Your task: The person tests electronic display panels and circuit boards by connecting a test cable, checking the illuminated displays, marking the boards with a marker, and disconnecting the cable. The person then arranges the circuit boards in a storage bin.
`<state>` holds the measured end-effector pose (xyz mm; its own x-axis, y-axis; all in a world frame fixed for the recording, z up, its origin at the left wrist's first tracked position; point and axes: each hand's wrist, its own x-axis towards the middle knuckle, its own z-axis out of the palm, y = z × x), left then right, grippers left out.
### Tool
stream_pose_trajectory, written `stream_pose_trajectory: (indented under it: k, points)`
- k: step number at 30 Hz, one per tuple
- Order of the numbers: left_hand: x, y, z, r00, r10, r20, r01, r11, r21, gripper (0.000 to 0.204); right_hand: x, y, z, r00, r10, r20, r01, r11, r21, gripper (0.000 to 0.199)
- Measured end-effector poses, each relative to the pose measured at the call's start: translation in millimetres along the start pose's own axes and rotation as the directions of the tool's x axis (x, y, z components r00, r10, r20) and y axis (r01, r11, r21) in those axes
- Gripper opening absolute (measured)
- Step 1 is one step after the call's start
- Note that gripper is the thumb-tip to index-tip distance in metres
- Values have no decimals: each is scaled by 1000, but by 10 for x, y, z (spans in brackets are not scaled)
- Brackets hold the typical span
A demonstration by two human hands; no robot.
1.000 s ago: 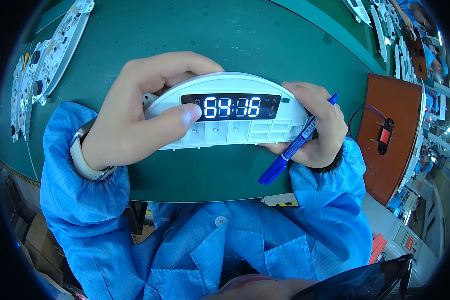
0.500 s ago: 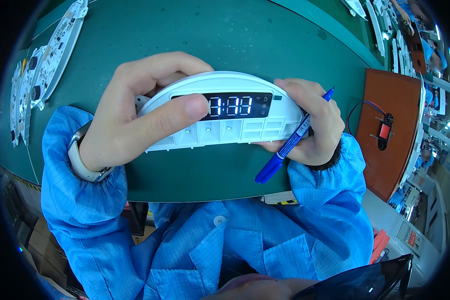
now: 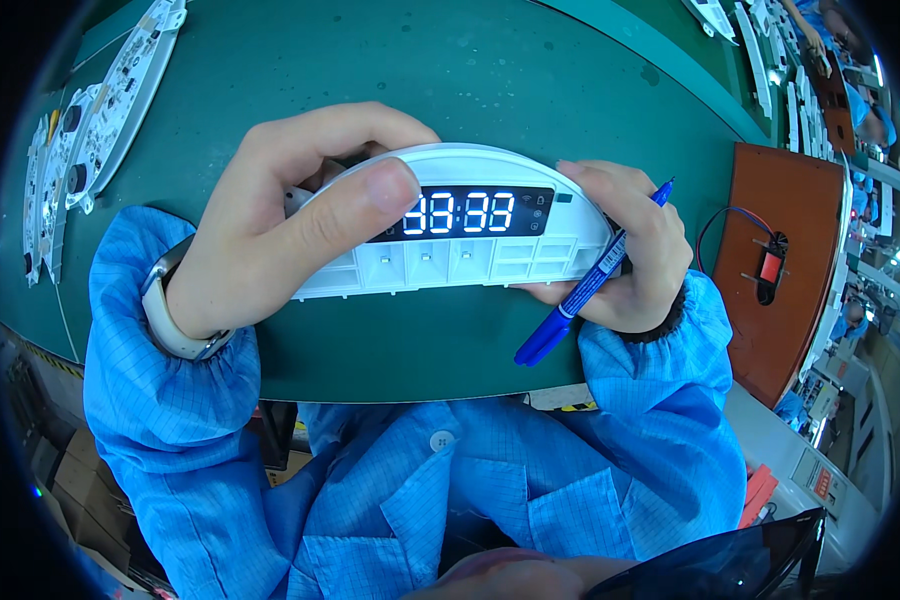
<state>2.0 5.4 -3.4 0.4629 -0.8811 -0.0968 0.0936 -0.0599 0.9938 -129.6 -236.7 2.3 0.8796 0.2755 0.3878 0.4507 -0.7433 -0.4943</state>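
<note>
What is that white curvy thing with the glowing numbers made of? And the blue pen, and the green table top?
The white panel looks like matte moulded plastic: thin ribs and little square pockets along its lower edge, with a glossy dark window over the lit digits. The blue pen seems to be smooth, slightly shiny plastic. The green table top looks like a dull rubbery mat, though that is harder to tell.

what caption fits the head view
Both hands hold a lit white panel over a green table; right hand also grips a pen.
</note>
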Motion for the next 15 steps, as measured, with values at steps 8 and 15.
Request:
stream_pose_trajectory:
  k: [8, 15]
  points:
    - [0, -10, 0, 1000, 4, -9, -4, 1000, -4, 59, 35, 31, 39, 996, -49, -75, 48, 999, -18, 64]
    - [6, -40, -9, 1000, 21, -9, -21, 1000, 23, 57, 51, 41, 53, 993, -69, -93, 70, 998, 0, 65]
